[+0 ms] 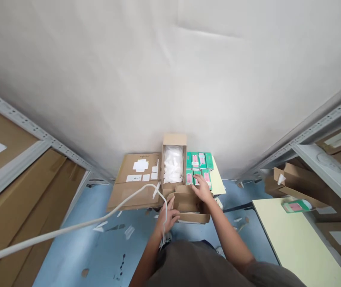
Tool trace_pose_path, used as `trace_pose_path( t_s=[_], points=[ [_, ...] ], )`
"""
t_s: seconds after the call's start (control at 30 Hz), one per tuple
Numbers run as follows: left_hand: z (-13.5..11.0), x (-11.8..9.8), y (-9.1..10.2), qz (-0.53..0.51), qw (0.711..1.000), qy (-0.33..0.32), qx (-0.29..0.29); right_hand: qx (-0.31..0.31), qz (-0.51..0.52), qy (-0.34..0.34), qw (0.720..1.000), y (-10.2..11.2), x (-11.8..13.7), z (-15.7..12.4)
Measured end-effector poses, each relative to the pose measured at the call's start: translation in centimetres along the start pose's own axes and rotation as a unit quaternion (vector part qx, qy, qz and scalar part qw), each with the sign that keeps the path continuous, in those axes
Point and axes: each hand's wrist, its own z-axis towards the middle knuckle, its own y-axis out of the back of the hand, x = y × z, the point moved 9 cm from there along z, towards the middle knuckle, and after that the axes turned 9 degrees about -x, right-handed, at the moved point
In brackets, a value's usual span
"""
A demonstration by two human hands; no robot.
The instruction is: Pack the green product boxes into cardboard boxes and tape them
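Observation:
An open cardboard box [192, 218] sits directly before me, its inside mostly bare cardboard. My left hand [168, 217] grips its left side, some fingers over the edge. Behind the box, small green boxes [206, 176] with pink fronts stand in two rows. My right hand [202, 189] reaches over the box's right part, with thumb and fingers apart at the middle green box of the front row. Whether the fingers press on that box is unclear. A taller open carton [174, 140] holding a white plastic bag [173, 164] stands left of the green boxes.
A large cardboard carton [134, 187] with white labels lies to the left. A white cable [98, 220] crosses in front of my left arm. At right, a pale table [302, 247] bears another green box [296, 206]. Shelves with cartons flank both sides; scraps litter the blue floor.

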Motion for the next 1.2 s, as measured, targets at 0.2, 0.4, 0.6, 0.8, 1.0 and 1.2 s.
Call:
trace_pose_path(
  t_s=[0.2, 0.4, 0.6, 0.8, 1.0, 1.2],
  points=[
    [-2.1, 6.3, 5.1, -0.022, 0.996, 0.082, -0.016, 0.192, -0.133, -0.063, 0.970, -14.3, 2.3, 5.2],
    [-1.4, 9.0, 4.9, -0.064, 0.993, 0.096, -0.008, 0.319, -0.301, -0.113, 0.891, -21.4, 0.9, 9.0],
    [-1.3, 10.3, 4.5, -0.064, 0.989, 0.130, 0.011, 0.319, -0.320, -0.095, 0.887, -21.5, 1.9, 10.5],
    [-1.0, 9.9, 5.3, -0.060, 0.994, 0.093, -0.016, 0.216, -0.297, -0.072, 0.927, -15.1, 5.0, 10.8],
    [-1.0, 7.9, 5.7, -0.065, 0.995, 0.072, -0.018, 0.090, -0.136, -0.032, 0.986, -7.3, 7.4, 3.4],
    [0.1, 3.9, 5.1, -0.036, 0.998, 0.054, -0.014, 0.222, -0.113, -0.094, 0.964, -6.1, 4.6, -6.7]
  ],
)
